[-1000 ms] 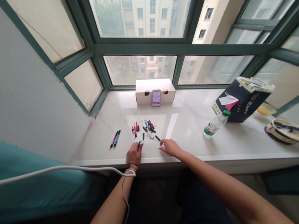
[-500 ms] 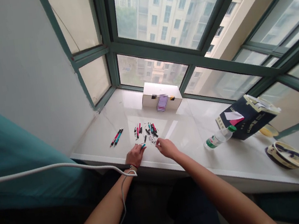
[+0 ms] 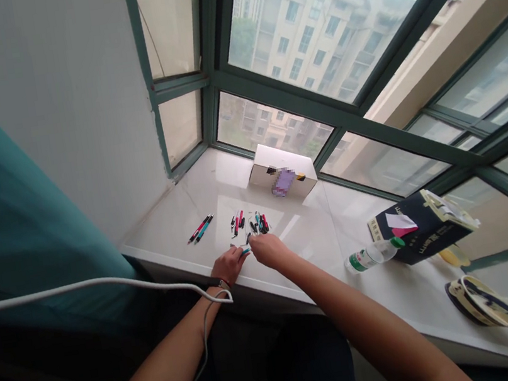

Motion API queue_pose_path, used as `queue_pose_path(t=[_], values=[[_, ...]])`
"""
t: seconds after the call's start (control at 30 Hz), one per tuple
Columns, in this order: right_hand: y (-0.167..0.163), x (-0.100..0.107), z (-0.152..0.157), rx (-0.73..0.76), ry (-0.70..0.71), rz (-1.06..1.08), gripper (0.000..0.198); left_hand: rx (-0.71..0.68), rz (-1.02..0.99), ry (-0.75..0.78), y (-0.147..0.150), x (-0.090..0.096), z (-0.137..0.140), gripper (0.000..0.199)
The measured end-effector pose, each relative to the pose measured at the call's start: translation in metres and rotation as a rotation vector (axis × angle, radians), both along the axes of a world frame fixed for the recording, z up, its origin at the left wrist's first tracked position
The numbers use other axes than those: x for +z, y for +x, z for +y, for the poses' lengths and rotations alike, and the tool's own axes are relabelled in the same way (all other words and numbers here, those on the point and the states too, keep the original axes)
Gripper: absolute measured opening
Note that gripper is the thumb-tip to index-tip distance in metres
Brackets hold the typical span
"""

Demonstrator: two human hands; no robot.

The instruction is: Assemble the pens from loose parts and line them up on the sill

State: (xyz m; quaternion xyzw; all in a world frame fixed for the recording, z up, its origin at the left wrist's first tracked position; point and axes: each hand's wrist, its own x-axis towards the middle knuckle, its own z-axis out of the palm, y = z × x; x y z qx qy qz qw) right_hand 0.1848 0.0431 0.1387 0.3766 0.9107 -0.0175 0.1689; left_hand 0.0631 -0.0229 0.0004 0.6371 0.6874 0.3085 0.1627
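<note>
Pinching a slim teal pen barrel (image 3: 245,251), your left hand (image 3: 228,265) sits by the front edge of the glossy, veined windowsill (image 3: 311,239); your fingers hide most of the barrel. Your right hand (image 3: 267,249) is just beside it, fingers bunched; can't tell if they're clamped on anything. Beyond: loose cylindrical pen parts (image 3: 242,223), smallest ones unreadable. Two slim pens (image 3: 204,230) lie left. Purple patch (image 3: 283,181) at the white box (image 3: 283,155) is pixelated.
</note>
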Motion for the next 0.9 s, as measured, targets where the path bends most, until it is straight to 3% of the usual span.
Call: queue_pose_path(t=[0.17,0.3,0.37,0.47,0.53,0.73,0.9], values=[[-0.009,-0.004,-0.003,0.022,-0.043,0.019,0.019,-0.009,0.062,0.009,-0.001,-0.002,0.0,0.034],[0.002,-0.008,0.021,-0.063,-0.088,0.247,0.027,0.005,0.018,0.074,-0.001,-0.005,0.0,0.036],[0.02,-0.014,0.047,-0.233,-0.082,0.378,0.028,0.017,-0.02,0.093,-0.001,-0.005,-0.001,0.036],[0.053,-0.03,0.089,-0.65,-0.045,0.475,0.026,0.034,-0.054,0.101,-0.001,-0.005,-0.001,0.036],[0.069,-0.046,0.111,-0.733,-0.062,0.442,0.024,0.043,-0.049,0.098,-0.001,-0.004,0.0,0.037],[0.067,-0.088,0.137,-0.758,-0.123,0.426,0.025,0.049,-0.016,0.061,0.0,-0.001,0.001,0.038],[0.048,-0.096,0.152,-0.727,-0.1,0.453,0.027,0.065,0.009,0.052,0.001,-0.001,0.002,0.038]])
